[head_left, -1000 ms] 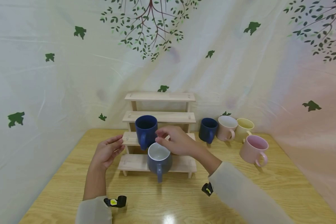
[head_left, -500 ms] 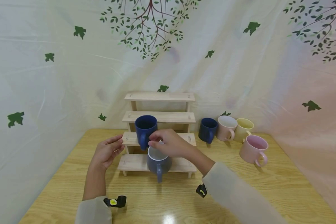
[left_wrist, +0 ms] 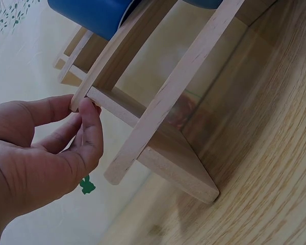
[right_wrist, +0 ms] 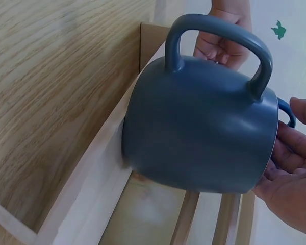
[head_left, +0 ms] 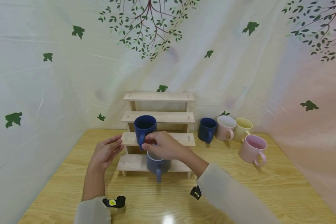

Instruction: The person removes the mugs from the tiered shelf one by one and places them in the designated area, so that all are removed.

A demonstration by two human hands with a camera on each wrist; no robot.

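Note:
A dark blue mug [head_left: 144, 123] stands upright on the second-lowest step of a light wooden tiered shelf [head_left: 158, 117], its handle toward me. My right hand [head_left: 163, 145] is at that handle [right_wrist: 287, 112], thumb on one side and fingers on the other. Below it, a grey-blue mug [head_left: 158, 166] with a white inside sits on the lowest step; the right hand passes over its rim and hides part of it. With thumb and fingers my left hand [head_left: 105, 152] pinches the left end of the second-lowest step [left_wrist: 86, 92].
Right of the shelf on the wooden table [head_left: 226, 186] stand a navy mug [head_left: 207, 130], a pale pink mug [head_left: 225, 128], a yellow mug [head_left: 243, 128] and a pink mug [head_left: 252, 149]. A patterned cloth [head_left: 114, 62] hangs behind and at the sides.
My right hand has moved left across the grey-blue mug's rim to the dark blue mug's handle. The left hand keeps its hold on the shelf, and the mugs stay in place.

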